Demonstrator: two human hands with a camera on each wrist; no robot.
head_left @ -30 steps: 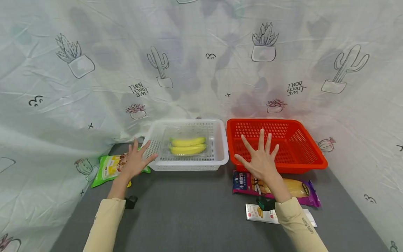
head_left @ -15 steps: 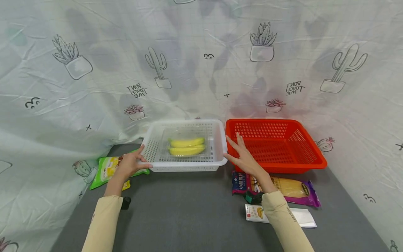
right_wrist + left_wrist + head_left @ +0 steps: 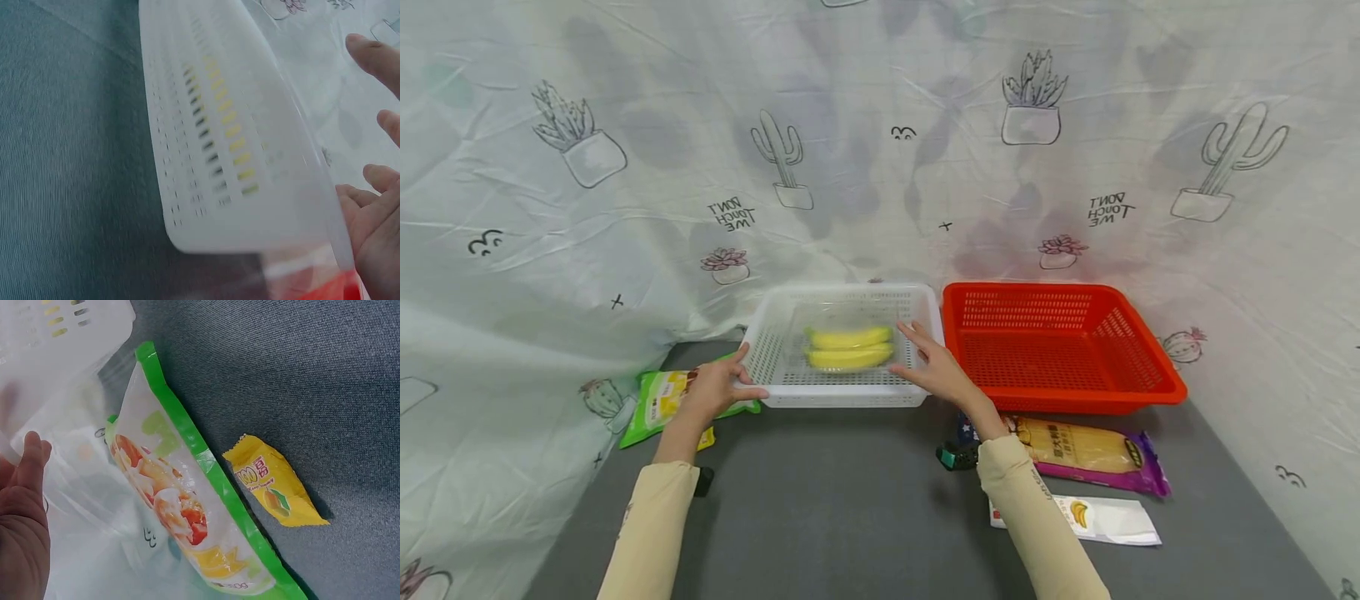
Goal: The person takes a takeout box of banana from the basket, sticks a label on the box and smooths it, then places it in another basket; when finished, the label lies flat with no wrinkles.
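A white slotted basket stands at the back, holding a clear plastic box with yellow bananas in it. My left hand grips the basket's left front corner; in the left wrist view a blurred finger shows through the translucent plastic. Its thumb lies along the front rim. My right hand is over the basket's right front side, fingers spread towards the clear box. In the right wrist view that hand is beside the rim, with its fingers apart and nothing held.
A red basket stands to the right of the white one. In front lie a purple food pack and a white packet with a banana print. Left are a green-edged snack bag and a small yellow wrapped sweet. A curtain hangs behind.
Both hands began spread in the air. The left came down onto the white basket's corner and stayed. The right moved left from the red basket to over the white one.
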